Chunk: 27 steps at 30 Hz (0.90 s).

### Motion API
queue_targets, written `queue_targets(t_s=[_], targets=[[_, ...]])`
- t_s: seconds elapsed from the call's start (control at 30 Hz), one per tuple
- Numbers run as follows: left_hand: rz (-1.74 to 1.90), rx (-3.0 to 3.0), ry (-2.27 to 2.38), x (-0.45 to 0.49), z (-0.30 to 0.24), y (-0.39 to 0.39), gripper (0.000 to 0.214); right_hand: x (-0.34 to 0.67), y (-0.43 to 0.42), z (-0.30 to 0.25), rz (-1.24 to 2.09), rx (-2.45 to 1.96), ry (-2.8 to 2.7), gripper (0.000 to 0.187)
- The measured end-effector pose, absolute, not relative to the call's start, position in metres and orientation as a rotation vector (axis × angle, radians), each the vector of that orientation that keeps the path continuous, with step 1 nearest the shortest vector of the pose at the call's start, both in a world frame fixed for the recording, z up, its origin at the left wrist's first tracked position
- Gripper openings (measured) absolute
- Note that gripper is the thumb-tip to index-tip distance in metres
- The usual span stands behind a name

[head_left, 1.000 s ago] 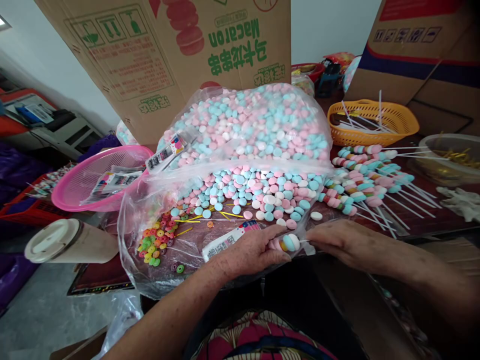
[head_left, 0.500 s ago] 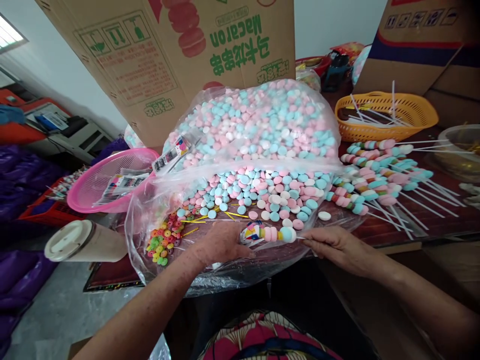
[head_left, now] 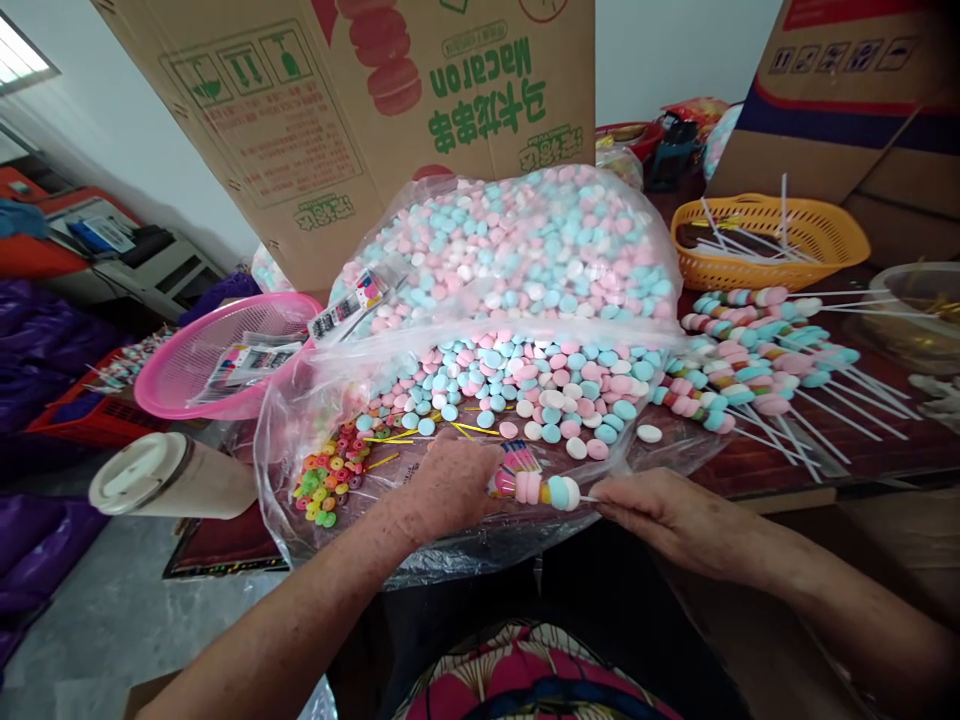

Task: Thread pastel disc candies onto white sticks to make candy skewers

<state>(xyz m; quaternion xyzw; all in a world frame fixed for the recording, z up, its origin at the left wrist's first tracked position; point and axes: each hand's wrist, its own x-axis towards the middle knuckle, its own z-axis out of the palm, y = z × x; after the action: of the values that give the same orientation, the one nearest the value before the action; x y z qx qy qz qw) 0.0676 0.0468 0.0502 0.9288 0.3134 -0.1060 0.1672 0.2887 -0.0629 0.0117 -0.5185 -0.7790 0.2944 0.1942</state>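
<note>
— Fingers of the right hand (head_left: pixel 664 518) are placed how in the head view?

— They are brought together with the tips pinching the bare stick (head_left: pixel 590 499) of a candy skewer (head_left: pixel 529 488), just beyond its white end piece. The skewer's far end is covered by the left hand (head_left: pixel 461 480); most of those fingers are hidden, so what is pinched there cannot be told.

— And the skewer?

— It is held nearly level between the hands, over the clear plastic (head_left: pixel 480 565), nearer the body than the loose candies (head_left: pixel 577 385). Printed packaging (head_left: pixel 521 457) is seen against the left hand, partly hidden.

— How might this be handled well?

— Judged from here, stick and packaging are best aligned, and pressure applied lightly, so that no candy is cracked or shifted and no film torn.

— And the pose?

— The left forearm (head_left: pixel 300 600) is slanted in from the lower left, back of the hand uppermost; the right forearm (head_left: pixel 817 580) is angled in from the opposite side, fingers pointed leftward.
</note>
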Motion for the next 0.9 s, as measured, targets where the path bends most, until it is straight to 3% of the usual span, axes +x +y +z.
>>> queue_targets(t_s=[0.2, 0.63, 0.73, 0.9], targets=[[-0.338, 2.610, 1.008, 0.065, 0.050, 0.047, 0.027, 0.296, -0.063, 0.012, 0.314, -1.451, -2.246, 0.027], [-0.415, 2.525, 0.779, 0.075, 0.035, 0.044, 0.040, 0.296, -0.058, 0.010, 0.013, -1.327, -2.501, 0.030], [-0.425, 2.403, 0.739, 0.074, 0.042, 0.049, 0.036, 0.296, -0.059, 0.012, 0.121, -1.326, -2.592, 0.026], [-0.486, 2.782, 0.812, 0.084, 0.042, 0.042, 0.037, 0.290, -0.064, 0.014, 0.653, -1.431, -2.504, 0.023]])
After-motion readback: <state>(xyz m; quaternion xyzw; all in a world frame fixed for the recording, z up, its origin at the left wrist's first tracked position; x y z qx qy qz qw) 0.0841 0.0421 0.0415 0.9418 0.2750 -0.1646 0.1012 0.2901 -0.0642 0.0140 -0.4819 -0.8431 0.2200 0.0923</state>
